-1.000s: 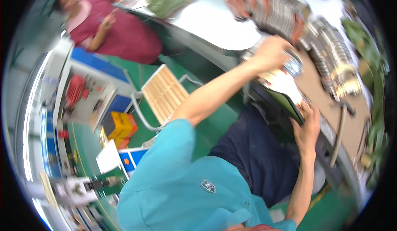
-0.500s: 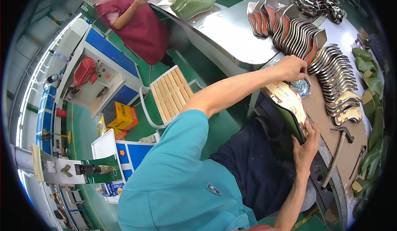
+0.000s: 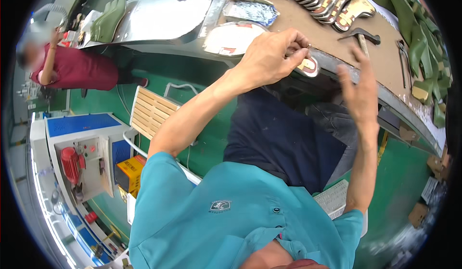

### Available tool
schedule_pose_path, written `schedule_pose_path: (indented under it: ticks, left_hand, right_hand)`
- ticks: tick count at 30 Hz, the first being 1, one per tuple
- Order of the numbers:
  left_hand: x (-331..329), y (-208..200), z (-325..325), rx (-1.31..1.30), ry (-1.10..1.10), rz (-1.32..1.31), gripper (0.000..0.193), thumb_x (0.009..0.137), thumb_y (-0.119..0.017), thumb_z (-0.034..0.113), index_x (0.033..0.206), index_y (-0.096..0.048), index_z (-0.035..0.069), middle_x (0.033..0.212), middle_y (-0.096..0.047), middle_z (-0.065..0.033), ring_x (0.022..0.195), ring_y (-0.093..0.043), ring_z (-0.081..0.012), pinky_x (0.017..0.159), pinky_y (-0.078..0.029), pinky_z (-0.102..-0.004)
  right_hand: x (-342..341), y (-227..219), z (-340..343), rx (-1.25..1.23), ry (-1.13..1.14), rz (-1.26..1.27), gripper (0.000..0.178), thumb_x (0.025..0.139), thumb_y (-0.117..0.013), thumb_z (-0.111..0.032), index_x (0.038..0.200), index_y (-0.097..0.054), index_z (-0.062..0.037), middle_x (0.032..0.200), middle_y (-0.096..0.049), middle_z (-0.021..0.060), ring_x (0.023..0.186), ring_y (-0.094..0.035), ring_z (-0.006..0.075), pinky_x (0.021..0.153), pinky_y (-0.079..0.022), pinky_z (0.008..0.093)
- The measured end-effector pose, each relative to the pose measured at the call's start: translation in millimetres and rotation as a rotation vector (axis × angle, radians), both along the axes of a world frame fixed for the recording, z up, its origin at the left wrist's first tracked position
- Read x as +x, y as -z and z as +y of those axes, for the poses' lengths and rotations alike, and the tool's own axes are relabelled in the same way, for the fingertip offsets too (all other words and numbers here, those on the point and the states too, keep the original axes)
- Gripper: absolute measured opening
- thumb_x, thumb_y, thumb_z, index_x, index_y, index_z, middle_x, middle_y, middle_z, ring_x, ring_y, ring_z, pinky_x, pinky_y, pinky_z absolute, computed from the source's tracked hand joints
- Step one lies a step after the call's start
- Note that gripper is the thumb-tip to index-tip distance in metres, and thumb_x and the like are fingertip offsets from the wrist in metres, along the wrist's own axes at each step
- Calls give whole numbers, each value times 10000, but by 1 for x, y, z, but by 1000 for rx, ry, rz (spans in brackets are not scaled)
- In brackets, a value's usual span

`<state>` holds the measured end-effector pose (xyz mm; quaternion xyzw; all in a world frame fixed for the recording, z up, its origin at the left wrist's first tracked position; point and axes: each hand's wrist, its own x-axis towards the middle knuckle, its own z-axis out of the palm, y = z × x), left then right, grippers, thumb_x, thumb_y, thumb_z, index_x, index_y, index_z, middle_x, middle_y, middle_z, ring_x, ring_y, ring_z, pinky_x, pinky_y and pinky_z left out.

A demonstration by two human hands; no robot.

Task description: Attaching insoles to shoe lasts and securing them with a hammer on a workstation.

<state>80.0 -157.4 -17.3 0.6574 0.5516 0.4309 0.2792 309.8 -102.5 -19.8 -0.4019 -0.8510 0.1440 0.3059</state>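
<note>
My left hand [image 3: 275, 57] is over a shoe last with a pale insole board [image 3: 228, 39] on its sole, lying at the bench edge. Its thumb and fingers are pinched together; whatever is between them is too small to make out. The hand hides the middle of the board, and its other end [image 3: 309, 66] shows below the fingers. To the right, my right hand [image 3: 361, 88] is raised and blurred, thumb and forefinger apart, with nothing visible in it. Just beyond its fingertips lies a hammer [image 3: 368, 36] with a wooden handle, partly covered by the hand.
A crinkled clear-and-blue plastic packet [image 3: 252, 12] lies behind the last. Rows of curved insoles [image 3: 332, 2] line the back. Pincers [image 3: 403, 62] and a heap of green lasts [image 3: 421, 43] are at right. A co-worker [image 3: 77, 67] stands at far left beside more green lasts [image 3: 109, 19].
My right hand has let go of the last's end and moved away beside the hammer. My left hand has come from near the plastic packet to over the insole board. The view has turned.
</note>
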Motion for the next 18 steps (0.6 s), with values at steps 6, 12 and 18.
schedule_pose_path:
  ticks: [6,12,18]
  left_hand:
    - [9,13,7,319,51,446,98,834,-659,153,903,-663,83,982,-707,-54,1048,-633,-273,843,-496,-376]
    - [17,6,6,124,21,445,92,788,-677,183,816,-692,97,904,-706,-9,867,-634,-263,752,-481,-378]
    - [13,9,8,224,5,447,77,771,-682,165,797,-700,95,872,-700,-19,791,-637,-256,707,-485,-369]
  right_hand:
    - [77,21,32,80,356,-537,418,923,-543,-172,1332,-465,-138,1122,-583,197,1041,-570,373,891,-458,438]
    - [82,24,20,-194,290,-5,398,972,-435,-90,1368,-438,-126,725,-502,107,598,-504,218,610,-448,323]
    - [64,-15,-41,-517,215,300,429,995,-440,-129,1422,-399,-148,696,-415,-31,588,-343,45,536,-328,194]
